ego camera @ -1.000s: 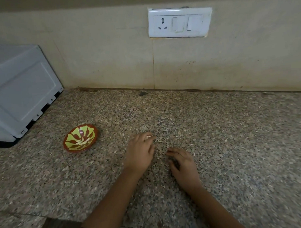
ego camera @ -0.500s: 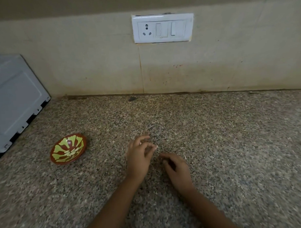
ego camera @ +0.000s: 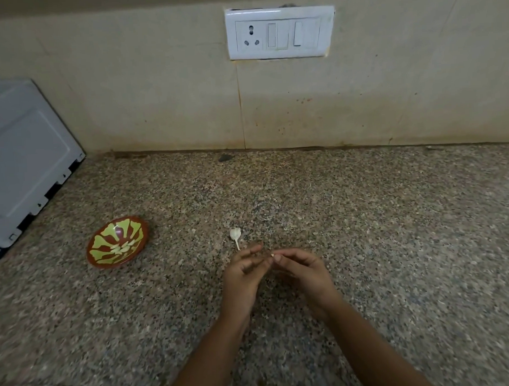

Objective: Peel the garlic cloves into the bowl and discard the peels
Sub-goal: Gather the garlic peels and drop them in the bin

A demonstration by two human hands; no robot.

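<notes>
I see a white appliance (ego camera: 24, 160) far left and a patterned bowl (ego camera: 100, 244) near it on the granite counter (ego camera: 393, 231). A garlic stub with stem (ego camera: 235, 234) lies just past the hands, and a switch panel (ego camera: 279, 32) is on the wall. Left hand (ego camera: 244, 275) is palm-up, fingers loosely bent, holding nothing visible. Right hand (ego camera: 303, 270) pinches a small garlic clove (ego camera: 272, 254) between thumb and forefinger. Half a second ago both hands were palm-down and the stub was hidden.

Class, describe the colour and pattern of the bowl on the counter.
Reddish-brown bowl with yellow-green petal-like shapes radiating outward; head view.
</notes>
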